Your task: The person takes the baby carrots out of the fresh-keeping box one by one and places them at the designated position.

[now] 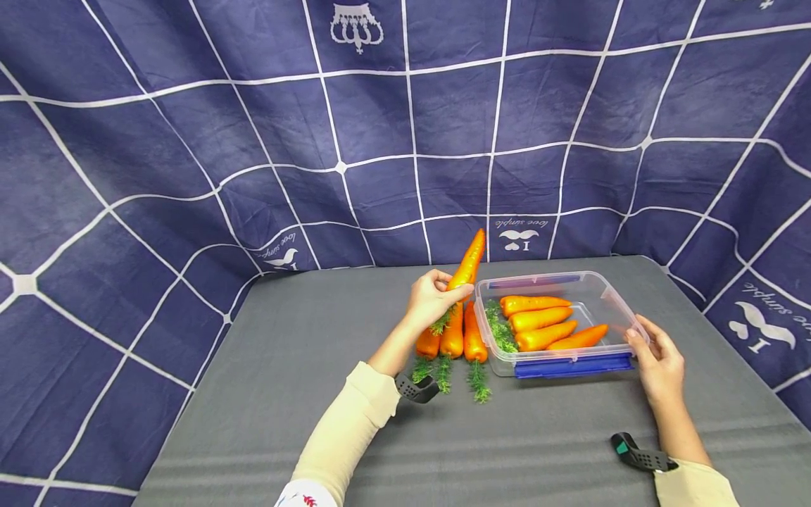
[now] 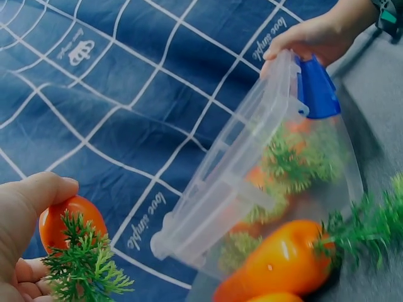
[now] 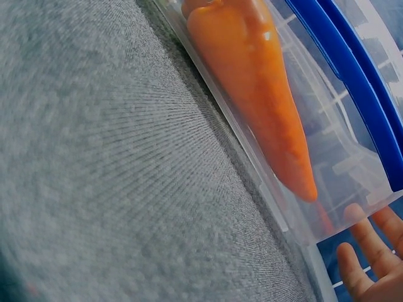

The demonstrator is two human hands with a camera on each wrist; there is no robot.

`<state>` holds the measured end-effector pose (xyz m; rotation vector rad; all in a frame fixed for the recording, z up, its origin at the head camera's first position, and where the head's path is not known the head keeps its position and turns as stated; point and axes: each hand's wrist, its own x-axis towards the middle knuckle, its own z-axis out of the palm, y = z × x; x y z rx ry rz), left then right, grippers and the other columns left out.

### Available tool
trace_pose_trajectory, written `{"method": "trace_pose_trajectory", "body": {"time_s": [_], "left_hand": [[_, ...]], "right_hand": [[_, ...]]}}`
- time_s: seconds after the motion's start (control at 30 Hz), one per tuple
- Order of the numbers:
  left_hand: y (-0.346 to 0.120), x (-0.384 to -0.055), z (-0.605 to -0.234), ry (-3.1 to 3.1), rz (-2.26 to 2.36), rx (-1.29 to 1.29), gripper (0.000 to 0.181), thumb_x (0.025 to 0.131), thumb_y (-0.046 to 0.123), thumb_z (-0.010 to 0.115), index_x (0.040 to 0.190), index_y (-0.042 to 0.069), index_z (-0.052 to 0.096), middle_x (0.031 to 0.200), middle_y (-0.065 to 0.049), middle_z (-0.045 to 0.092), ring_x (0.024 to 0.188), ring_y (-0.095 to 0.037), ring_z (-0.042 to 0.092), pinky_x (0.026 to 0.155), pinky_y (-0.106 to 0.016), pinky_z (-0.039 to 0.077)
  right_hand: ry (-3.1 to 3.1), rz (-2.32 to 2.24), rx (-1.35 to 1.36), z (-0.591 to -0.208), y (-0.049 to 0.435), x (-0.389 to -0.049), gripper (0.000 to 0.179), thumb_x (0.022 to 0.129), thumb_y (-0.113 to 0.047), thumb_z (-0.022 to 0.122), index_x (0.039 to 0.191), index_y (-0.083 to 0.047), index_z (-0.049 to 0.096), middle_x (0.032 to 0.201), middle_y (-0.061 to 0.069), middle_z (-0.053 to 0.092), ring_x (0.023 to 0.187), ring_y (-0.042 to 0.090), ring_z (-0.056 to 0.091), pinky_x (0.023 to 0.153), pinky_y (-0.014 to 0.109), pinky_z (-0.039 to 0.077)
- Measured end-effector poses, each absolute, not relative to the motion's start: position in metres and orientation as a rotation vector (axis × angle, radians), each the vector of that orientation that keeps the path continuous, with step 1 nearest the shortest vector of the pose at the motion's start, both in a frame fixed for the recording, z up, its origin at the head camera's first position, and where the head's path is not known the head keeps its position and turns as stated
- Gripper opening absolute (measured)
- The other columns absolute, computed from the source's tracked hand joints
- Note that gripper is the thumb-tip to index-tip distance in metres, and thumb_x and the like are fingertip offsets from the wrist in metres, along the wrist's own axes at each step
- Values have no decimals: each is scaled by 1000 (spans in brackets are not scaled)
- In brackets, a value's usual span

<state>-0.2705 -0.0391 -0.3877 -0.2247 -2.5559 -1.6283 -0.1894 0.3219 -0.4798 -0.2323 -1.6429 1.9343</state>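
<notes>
Raised over the table, a carrot [image 1: 467, 264] points up and away, pinched between the thumb and fingers of my left hand [image 1: 427, 301]. Its green top [image 2: 85, 261] hangs below the palm in the left wrist view. Beneath that hand lie several more carrots [image 1: 453, 334], with their leafy ends toward me. A clear plastic food container [image 1: 608, 299] without a lid stands just right of them, holding several carrots [image 1: 538, 319] laid side by side. My right hand [image 1: 662, 359] grips its right front corner, thumb at the rim and fingers [image 3: 371, 245] along the outer end wall.
Blue locking flaps [image 1: 573, 366] hang on the container's long sides. The grey table [image 1: 304, 352] meets a dark blue curtain [image 1: 285, 141] with white grid lines at its back and sides. Each wrist wears a black band [image 1: 417, 387].
</notes>
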Motion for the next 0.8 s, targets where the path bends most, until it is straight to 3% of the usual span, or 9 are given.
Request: {"method": "trace_pose_trajectory", "body": {"time_s": [0.8], "left_hand": [[-93, -257, -425, -2579, -1575, -38, 43, 77, 35, 81, 96, 1, 66, 79, -6, 63, 69, -15, 57, 65, -28, 48]], "right_hand": [[-1666, 1909, -265, -476, 318, -188, 30, 91, 4, 62, 110, -16, 71, 76, -12, 70, 70, -4, 65, 65, 6, 46]]}}
